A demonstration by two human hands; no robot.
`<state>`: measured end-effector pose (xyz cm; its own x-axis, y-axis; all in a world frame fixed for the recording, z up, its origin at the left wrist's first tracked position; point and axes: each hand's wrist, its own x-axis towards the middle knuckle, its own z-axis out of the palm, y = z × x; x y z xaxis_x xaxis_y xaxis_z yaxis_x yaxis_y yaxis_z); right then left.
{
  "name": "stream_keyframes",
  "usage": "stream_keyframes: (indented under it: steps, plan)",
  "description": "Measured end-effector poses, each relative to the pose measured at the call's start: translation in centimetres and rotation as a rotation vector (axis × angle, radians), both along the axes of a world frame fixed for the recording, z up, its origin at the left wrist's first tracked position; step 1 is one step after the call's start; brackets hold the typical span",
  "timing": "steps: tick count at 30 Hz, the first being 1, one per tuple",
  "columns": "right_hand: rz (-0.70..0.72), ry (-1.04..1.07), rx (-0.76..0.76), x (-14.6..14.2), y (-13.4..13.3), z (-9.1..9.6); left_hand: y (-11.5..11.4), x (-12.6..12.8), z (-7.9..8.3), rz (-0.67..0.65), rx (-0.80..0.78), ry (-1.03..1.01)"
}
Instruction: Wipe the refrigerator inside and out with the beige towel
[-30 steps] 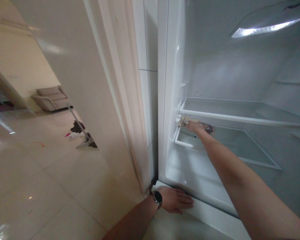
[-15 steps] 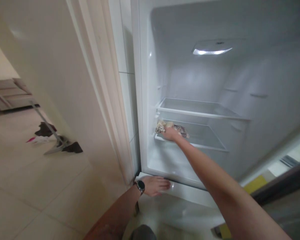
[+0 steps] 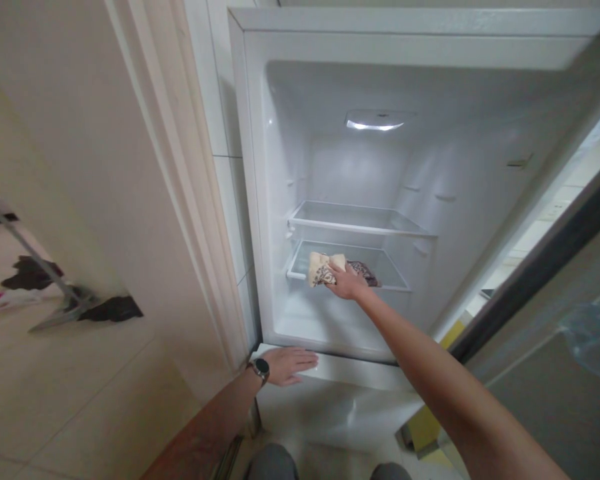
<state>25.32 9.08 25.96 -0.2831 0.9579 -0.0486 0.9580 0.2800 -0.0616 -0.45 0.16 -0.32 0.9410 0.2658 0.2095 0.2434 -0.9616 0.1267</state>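
Note:
My right hand (image 3: 347, 281) is closed on a cream cloth (image 3: 320, 268) with a dark pattern, at the front edge of the lower glass shelf (image 3: 387, 267) in the fridge (image 3: 253, 200). Part of the cloth lies bunched to the right of the hand. My left hand (image 3: 287, 365), with a watch (image 3: 261, 367) on its wrist, rests flat with fingers stretched out on the white ledge (image 3: 355, 371) below the fridge compartment.
Above the cloth is an upper glass shelf (image 3: 350, 217). The fridge door (image 3: 545, 267) stands open on the right. A door frame (image 3: 180, 167) runs close along the left side. Beyond it, a long-handled floor tool (image 3: 45, 260) and dark items lie on the tiles.
My right hand has drawn the cloth from the left side of the lower shelf toward its front edge. My left hand stays on the ledge. The view has shifted, showing the fridge's top edge.

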Motion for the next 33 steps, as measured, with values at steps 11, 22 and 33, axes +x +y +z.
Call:
stream_keyframes:
  steps: [11,22,33]
  plan:
    - [-0.035,-0.031,-0.151,-1.2,3.2,0.1,0.0,0.1,-0.5,0.022,-0.023,0.037]
    - [-0.073,-0.023,-0.221,-1.8,3.7,1.3,-0.2,0.0,0.1,0.021,-0.065,0.024]
    - [-0.105,-0.025,-0.215,-2.1,4.6,0.9,-0.1,0.0,0.1,0.024,-0.072,0.028]
